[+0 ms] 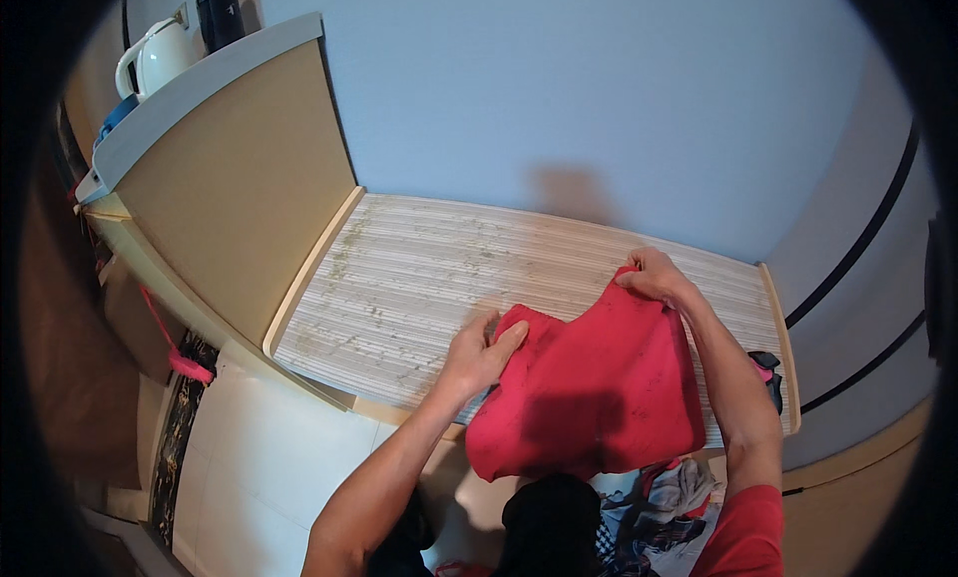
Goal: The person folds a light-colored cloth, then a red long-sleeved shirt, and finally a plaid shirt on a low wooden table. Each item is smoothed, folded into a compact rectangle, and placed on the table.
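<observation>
A red cloth garment [599, 382] is stretched between my two hands. My left hand [483, 356] grips its upper left corner, thumb on top, near a gathered edge. The upper right corner is pinched in my right hand [653, 275], which is raised a little higher and farther from me. Between the hands the top edge dips, and the rest of the cloth drapes toward me over the front edge of a striped bench top [419, 278]. Small dark marks dot the fabric, and a shadow falls across its lower middle.
Crumpled clothes [666, 510] lie below the bench at right. A black and pink item [767, 379] rests at the bench's right end. At upper left, a white kettle [166, 57] and a dark bottle [218, 16] stand on a ledge. A pink brush [188, 366] hangs lower left.
</observation>
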{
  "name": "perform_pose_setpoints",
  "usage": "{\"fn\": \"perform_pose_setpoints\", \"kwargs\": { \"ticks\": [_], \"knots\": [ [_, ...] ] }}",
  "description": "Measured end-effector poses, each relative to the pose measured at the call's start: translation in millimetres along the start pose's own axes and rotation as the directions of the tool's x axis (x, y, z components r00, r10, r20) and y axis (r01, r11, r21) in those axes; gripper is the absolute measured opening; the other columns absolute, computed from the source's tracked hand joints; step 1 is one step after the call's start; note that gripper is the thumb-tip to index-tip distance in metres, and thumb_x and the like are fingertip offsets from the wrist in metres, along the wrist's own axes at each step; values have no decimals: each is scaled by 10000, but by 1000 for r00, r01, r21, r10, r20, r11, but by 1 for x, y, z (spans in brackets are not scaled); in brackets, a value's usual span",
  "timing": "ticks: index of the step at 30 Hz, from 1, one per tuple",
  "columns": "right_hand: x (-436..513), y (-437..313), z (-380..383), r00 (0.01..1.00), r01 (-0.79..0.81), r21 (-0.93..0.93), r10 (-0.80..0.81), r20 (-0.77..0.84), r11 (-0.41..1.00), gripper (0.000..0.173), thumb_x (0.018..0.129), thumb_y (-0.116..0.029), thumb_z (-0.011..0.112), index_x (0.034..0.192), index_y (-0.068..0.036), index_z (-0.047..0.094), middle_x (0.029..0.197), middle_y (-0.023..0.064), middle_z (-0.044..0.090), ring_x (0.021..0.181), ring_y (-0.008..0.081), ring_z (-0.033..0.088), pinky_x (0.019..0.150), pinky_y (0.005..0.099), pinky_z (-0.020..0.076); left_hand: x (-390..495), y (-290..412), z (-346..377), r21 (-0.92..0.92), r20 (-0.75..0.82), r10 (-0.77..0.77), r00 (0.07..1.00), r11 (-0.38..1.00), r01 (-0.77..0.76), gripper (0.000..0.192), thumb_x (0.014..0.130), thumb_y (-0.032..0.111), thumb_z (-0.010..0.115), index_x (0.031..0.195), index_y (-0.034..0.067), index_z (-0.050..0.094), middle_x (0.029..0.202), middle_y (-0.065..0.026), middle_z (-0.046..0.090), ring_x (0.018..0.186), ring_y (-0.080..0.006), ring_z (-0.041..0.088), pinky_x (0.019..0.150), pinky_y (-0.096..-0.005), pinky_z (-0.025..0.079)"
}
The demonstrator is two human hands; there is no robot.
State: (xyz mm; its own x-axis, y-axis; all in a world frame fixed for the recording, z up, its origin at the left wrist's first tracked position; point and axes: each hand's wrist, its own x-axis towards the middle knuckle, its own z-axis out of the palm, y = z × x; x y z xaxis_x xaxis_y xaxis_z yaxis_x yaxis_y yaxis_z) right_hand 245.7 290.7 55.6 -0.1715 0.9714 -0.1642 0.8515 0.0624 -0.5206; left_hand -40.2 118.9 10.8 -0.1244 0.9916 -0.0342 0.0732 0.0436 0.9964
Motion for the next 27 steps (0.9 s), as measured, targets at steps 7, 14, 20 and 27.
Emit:
{"fn": "perform_pose_setpoints", "kwargs": {
  "ticks": [7,14,20,27],
  "knots": [
    [-41,-6,-66,831,552,671,-391,-394,496,37,937,-58,647,927,-93,643,752,-47,571,678,20,510,589,212,423,14,20,-3,-204,-298,275,914,917,-342,225,946,-27,624,1163,10,669,1106,-67,697,974,-126,636,815,-265,527],
    [-39,56,-13,943,263,219,-203,-263,939,134,829,-84,692,934,-49,617,791,38,644,759,174,611,696,312,499,-23,-21,-54,-61,-462,25,887,996,-60,367,886,-52,637,1246,-87,575,1095,-159,677,993,-190,654,865,-306,535],
    [-38,33,21,937,186,-76,-200,-287,980,428,798,-227,702,1171,-35,617,1075,199,670,1043,365,626,931,422,498,-24,-51,-53,27,-438,195,877,979,-204,571,859,-74,664,1400,-44,487,1157,-204,665,1062,-233,665,922,-308,523],
    [-50,-17,42,763,646,-143,-642,74,750,608,685,-60,625,1293,-46,603,1250,193,608,1213,368,528,1036,453,437,-20,-51,-62,-85,-387,185,903,968,-235,499,864,-92,618,1356,-28,556,1198,-187,677,1073,-213,658,960,-307,503]
  ]
}}
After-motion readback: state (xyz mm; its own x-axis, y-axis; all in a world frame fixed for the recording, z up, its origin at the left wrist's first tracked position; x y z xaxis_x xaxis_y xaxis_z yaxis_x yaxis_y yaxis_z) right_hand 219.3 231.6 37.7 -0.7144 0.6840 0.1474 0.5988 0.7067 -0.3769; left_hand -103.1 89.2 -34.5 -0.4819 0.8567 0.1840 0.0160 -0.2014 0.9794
